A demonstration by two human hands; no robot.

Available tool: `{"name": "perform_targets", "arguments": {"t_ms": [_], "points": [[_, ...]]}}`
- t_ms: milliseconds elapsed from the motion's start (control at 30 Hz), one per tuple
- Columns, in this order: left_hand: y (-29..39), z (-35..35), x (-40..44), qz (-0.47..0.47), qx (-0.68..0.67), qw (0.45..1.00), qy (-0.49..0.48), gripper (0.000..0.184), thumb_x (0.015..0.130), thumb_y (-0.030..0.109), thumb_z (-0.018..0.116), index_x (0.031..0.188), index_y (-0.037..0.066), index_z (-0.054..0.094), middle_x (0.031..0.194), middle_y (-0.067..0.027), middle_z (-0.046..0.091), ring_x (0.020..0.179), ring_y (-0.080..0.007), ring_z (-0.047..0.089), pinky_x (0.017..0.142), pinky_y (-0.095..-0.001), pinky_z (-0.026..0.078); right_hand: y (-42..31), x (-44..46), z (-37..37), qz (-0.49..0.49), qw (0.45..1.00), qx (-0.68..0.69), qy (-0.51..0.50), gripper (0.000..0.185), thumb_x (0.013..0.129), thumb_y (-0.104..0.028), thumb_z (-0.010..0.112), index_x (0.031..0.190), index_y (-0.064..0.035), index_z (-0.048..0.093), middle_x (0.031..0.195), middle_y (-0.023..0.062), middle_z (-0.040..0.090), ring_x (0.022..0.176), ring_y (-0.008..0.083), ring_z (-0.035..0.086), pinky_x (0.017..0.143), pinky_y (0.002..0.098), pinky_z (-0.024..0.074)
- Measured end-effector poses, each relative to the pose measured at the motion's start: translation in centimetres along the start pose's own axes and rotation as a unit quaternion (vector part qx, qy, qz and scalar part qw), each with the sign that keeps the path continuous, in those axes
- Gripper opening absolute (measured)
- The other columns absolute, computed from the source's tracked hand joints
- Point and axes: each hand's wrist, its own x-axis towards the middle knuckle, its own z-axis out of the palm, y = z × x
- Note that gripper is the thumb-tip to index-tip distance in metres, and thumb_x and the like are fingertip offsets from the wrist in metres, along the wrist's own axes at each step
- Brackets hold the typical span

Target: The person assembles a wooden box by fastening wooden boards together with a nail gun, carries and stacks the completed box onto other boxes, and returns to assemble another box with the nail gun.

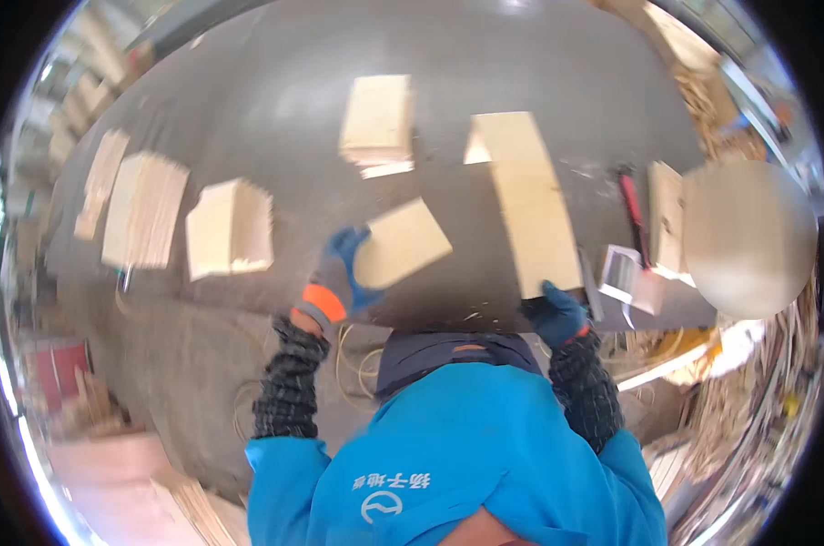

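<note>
My left hand (346,273), in a blue and grey glove with an orange band, grips the left end of a short pale wooden board (404,242). This board is tilted above the dark table (312,146). My right hand (557,316), also in a blue glove, closes on the near end of a long pale wooden board (532,205); its fingers are partly hidden. The far end of the long board meets a small pale wood piece (477,146). Beyond my left hand sits a stack of short boards (376,118).
More board stacks (145,211), (230,227) stand at the left. A red and black tool (632,214), a small white-edged box-like thing (619,273) and an upright wood stack (667,217) lie at the right, beside a blurred round pale shape (748,238). Wood scraps surround the table.
</note>
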Motion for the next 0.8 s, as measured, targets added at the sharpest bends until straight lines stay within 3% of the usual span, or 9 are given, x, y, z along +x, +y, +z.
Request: {"name": "perform_targets", "arguments": {"t_ms": [100, 233, 300, 367, 533, 633, 667, 767, 800], "points": [[1.8, 7.9, 0.6, 0.069, -0.102, 0.992, -0.036, 0.1, 0.057, 0.031, 0.095, 0.145, 0.007, 0.054, 0.141, -0.0252, 0.054, 0.13, -0.0475, 0.051, 0.111, -0.0521, 0.046, 0.6, -0.9, 4.0, -0.012, 0.999, -0.026, 0.034, 0.045, 0.097, -0.016, 0.072, 0.14, -0.0049, 0.061, 0.124, 0.0116, 0.071, 0.111, 0.0278, 0.07, 0.091, 0.046, 0.0596], [0.6, 14.0, 1.3, 0.159, -0.183, 0.967, -0.076, 0.095, 0.053, 0.026, 0.095, 0.137, 0.005, 0.056, 0.13, -0.0222, 0.055, 0.123, -0.0461, 0.053, 0.105, -0.0496, 0.048, 7.4, 3.7, -2.3, -0.216, 0.932, -0.275, 0.093, 0.059, 0.095, -0.025, 0.078, 0.144, 0.0006, 0.058, 0.133, 0.0114, 0.069, 0.117, 0.0232, 0.065, 0.102, 0.0402, 0.0533], [2.8, 12.3, 2.0, 0.202, -0.156, 0.963, -0.081, 0.093, 0.06, 0.023, 0.095, 0.141, 0.005, 0.055, 0.131, -0.0215, 0.056, 0.127, -0.0441, 0.052, 0.112, -0.046, 0.047, 6.5, 2.9, -2.3, -0.109, 0.941, -0.32, 0.028, 0.064, 0.095, -0.031, 0.081, 0.145, 0.0004, 0.058, 0.137, 0.0107, 0.068, 0.122, 0.0231, 0.063, 0.104, 0.0397, 0.0515], [3.4, 11.9, 2.9, 0.208, -0.138, 0.96, -0.127, 0.095, 0.059, 0.024, 0.098, 0.141, 0.004, 0.054, 0.136, -0.0206, 0.056, 0.133, -0.0438, 0.05, 0.116, -0.044, 0.046, 9.6, 4.0, -2.8, -0.244, 0.936, -0.252, 0.014, 0.058, 0.098, -0.026, 0.077, 0.146, -0.0004, 0.058, 0.136, 0.0104, 0.069, 0.124, 0.0213, 0.061, 0.105, 0.0402, 0.0497], [6.6, 10.0, 3.2, 0.12, -0.046, 0.981, -0.148, 0.107, 0.059, 0.025, 0.1, 0.15, 0.006, 0.047, 0.168, -0.0275, 0.025, 0.156, -0.0442, 0.026, 0.122, -0.0443, 0.042, 9.9, 3.1, -1.5, -0.024, 0.971, -0.222, 0.089, 0.058, 0.088, -0.035, 0.087, 0.134, -0.0032, 0.068, 0.109, 0.0107, 0.076, 0.09, 0.0237, 0.072, 0.078, 0.0431, 0.061], [8.6, 10.0, 4.3, 0.064, -0.093, 0.98, -0.163, 0.107, 0.056, 0.017, 0.098, 0.151, 0.009, 0.05, 0.173, -0.0307, 0.009, 0.16, -0.0473, 0.016, 0.125, -0.0452, 0.036, 9.6, 3.4, -1.7, 0.013, 0.977, -0.166, 0.134, 0.046, 0.086, -0.028, 0.089, 0.124, -0.0061, 0.074, 0.105, 0.0118, 0.078, 0.087, 0.0201, 0.073, 0.076, 0.0405, 0.0603], [9.7, 8.3, 4.6, 0.141, -0.01, 0.977, -0.159, 0.108, 0.057, 0.017, 0.097, 0.152, 0.012, 0.048, 0.172, -0.0323, 0.009, 0.159, -0.051, 0.013, 0.126, -0.0524, 0.033, 9.5, 3.2, -1.3, 0.02, 0.977, -0.142, 0.156, 0.039, 0.085, -0.028, 0.09, 0.115, -0.0062, 0.077, 0.095, 0.0109, 0.078, 0.072, 0.021, 0.073, 0.062, 0.0387, 0.0595], [10.4, 8.5, 6.1, 0.231, -0.003, 0.962, -0.146, 0.109, 0.059, 0.016, 0.095, 0.155, 0.015, 0.045, 0.171, -0.034, 0.01, 0.158, -0.0558, 0.012, 0.125, -0.0616, 0.029, 7.4, 2.1, 0.9, -0.045, 0.963, -0.212, 0.159, 0.041, 0.086, -0.029, 0.09, 0.117, -0.0065, 0.076, 0.095, 0.0109, 0.078, 0.073, 0.0223, 0.075, 0.062, 0.0375, 0.0616], [11.0, 8.8, 6.7, 0.241, -0.008, 0.959, -0.15, 0.109, 0.059, 0.016, 0.094, 0.156, 0.016, 0.044, 0.17, -0.0342, 0.01, 0.157, -0.0567, 0.012, 0.124, -0.0634, 0.029, 7.0, 1.7, 1.9, -0.032, 0.978, -0.14, 0.149, 0.043, 0.087, -0.03, 0.088, 0.119, -0.0052, 0.074, 0.096, 0.0109, 0.078, 0.073, 0.022, 0.076, 0.063, 0.0362, 0.0641]]}}
